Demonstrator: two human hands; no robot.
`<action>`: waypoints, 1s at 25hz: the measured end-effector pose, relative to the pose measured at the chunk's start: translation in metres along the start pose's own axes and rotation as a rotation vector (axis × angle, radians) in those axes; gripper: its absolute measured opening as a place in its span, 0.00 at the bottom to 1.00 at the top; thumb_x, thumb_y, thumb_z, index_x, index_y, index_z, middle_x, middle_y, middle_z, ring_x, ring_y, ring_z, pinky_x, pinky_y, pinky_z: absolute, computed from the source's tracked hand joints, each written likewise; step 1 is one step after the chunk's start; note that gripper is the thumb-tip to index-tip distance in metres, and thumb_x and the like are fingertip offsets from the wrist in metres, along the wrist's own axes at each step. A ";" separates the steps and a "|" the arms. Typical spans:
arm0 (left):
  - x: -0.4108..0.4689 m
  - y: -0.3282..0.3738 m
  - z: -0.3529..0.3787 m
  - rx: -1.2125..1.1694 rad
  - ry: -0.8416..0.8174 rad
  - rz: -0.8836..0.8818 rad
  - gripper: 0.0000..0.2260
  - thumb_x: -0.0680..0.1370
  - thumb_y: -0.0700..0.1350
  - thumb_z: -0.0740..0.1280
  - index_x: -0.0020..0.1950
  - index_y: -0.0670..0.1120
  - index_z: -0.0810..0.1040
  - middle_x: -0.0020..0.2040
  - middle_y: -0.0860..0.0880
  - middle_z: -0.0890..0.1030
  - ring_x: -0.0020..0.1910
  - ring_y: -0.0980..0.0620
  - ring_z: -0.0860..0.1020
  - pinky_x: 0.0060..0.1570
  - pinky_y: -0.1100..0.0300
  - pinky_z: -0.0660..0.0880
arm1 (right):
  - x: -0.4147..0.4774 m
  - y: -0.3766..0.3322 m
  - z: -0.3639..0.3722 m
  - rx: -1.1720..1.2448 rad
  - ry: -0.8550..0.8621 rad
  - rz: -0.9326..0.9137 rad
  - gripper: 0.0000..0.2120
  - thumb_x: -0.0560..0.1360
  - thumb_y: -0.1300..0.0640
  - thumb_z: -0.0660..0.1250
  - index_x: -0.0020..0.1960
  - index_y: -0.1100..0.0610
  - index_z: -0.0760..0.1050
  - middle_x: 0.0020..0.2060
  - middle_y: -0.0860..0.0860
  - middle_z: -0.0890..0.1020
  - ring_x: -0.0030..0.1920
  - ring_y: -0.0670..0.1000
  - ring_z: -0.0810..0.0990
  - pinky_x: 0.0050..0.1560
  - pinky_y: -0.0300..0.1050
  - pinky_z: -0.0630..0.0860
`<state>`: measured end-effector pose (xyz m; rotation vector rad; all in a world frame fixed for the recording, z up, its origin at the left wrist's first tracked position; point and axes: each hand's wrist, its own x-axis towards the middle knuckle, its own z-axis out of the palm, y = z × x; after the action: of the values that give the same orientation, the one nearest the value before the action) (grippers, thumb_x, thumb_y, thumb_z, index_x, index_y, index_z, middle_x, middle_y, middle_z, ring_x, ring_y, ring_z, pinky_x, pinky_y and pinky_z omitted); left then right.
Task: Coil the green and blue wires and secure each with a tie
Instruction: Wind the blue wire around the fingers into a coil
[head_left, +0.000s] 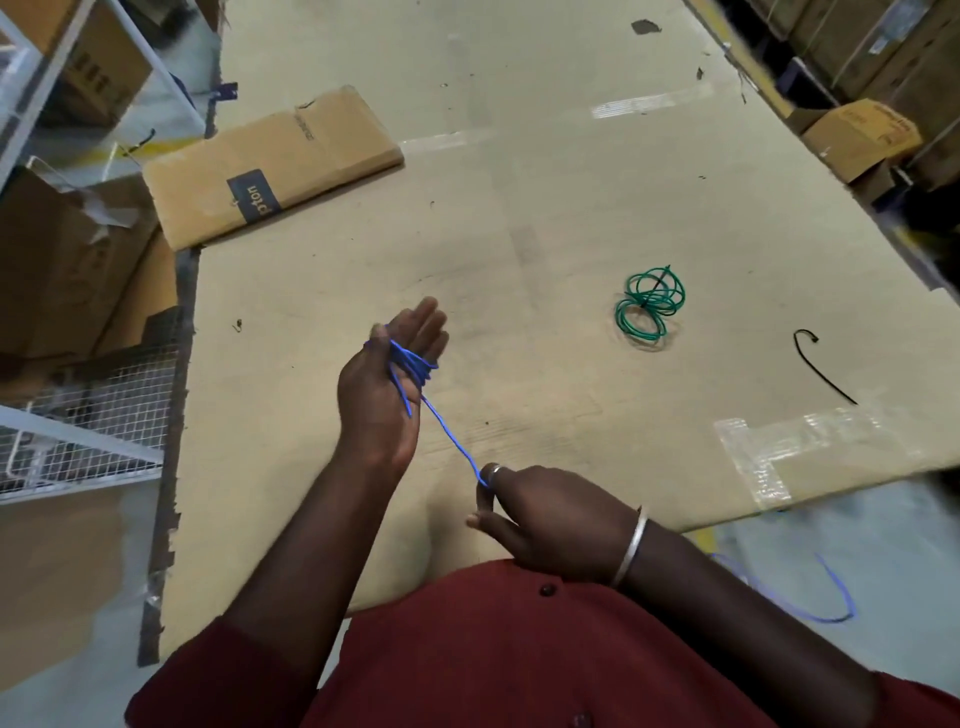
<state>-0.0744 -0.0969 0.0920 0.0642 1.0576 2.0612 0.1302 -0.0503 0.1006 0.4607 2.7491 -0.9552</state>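
Note:
The blue wire (447, 431) is wound in several turns around my left hand (387, 384), which is raised with its fingers extended over the cardboard sheet. From there a taut strand runs down to my right hand (540, 519), which pinches it between thumb and fingers. The wire's free end trails in a loop on the floor at the lower right. The green wire (649, 306) lies coiled on the cardboard to the right, with a dark tie around its middle. A loose black tie (823, 366) lies further right.
A large cardboard sheet (519, 208) covers the floor. A flat folded carton (270, 166) lies at the upper left. Wire-mesh shelving (93, 410) with boxes stands on the left. More boxes (857, 135) line the right edge.

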 end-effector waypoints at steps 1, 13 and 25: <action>0.002 -0.008 -0.001 0.184 0.007 0.052 0.17 0.88 0.43 0.54 0.69 0.32 0.72 0.59 0.41 0.86 0.57 0.44 0.86 0.58 0.52 0.81 | -0.002 -0.008 -0.008 -0.008 0.055 -0.045 0.14 0.83 0.40 0.58 0.56 0.50 0.74 0.35 0.50 0.79 0.41 0.55 0.80 0.39 0.51 0.70; -0.037 0.011 -0.028 0.760 -0.507 -0.445 0.30 0.79 0.66 0.61 0.36 0.40 0.81 0.27 0.44 0.53 0.28 0.48 0.51 0.30 0.56 0.51 | 0.011 0.054 -0.067 1.316 0.364 0.140 0.15 0.80 0.55 0.63 0.38 0.58 0.78 0.27 0.46 0.59 0.27 0.46 0.54 0.26 0.38 0.53; 0.004 0.043 -0.002 -0.386 -0.291 -0.166 0.15 0.85 0.42 0.58 0.64 0.35 0.79 0.69 0.35 0.79 0.67 0.40 0.80 0.67 0.48 0.77 | 0.025 0.045 -0.007 0.633 0.192 0.201 0.18 0.85 0.48 0.61 0.40 0.54 0.79 0.24 0.49 0.76 0.24 0.47 0.72 0.30 0.42 0.70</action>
<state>-0.1049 -0.1101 0.1194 0.0746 0.4642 1.9942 0.1227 -0.0066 0.0735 0.9453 2.4294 -1.7968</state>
